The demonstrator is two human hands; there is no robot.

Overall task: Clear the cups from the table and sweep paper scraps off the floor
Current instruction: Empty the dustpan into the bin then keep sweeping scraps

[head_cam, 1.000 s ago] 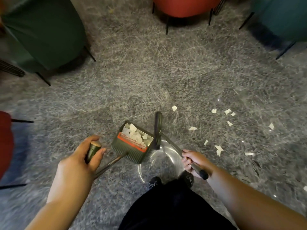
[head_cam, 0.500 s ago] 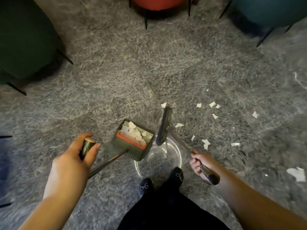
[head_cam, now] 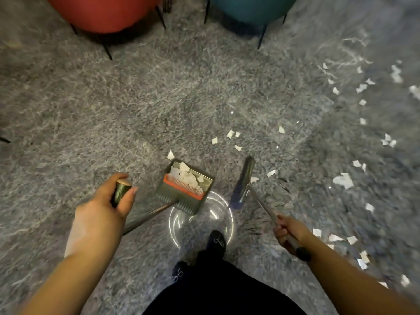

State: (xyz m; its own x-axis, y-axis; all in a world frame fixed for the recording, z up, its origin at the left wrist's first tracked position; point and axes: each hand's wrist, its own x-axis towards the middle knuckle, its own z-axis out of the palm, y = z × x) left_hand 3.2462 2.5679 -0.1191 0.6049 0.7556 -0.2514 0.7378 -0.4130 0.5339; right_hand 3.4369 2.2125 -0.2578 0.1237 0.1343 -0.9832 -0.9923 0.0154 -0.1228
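Down on the gray floor [head_cam: 159,98], a person stands with a dustpan [head_cam: 185,189] and a broom [head_cam: 244,178]. Left hand [head_cam: 106,208] has its fingers and thumb wrapped tight around the top of the dustpan's long handle. Right hand [head_cam: 288,230] has its fingers wrapped tight around the broom's thin handle, near the dark end.

White paper scraps [head_cam: 185,176] fill the dustpan, piled behind its orange comb. One scrap lies just beside the pan's far corner. The broom head sits to the right of the pan, apart from it, with two scraps just beside it.

More loose scraps [head_cam: 230,134] lie a bit farther out on the floor. Many more [head_cam: 343,180] are spread out on the right side, and some lie near the right arm.

Two dark shoes [head_cam: 216,243] show at the bottom, by a shiny ring of light on the floor. A red chair [head_cam: 106,12] and a teal chair [head_cam: 247,7] stand at the far side.
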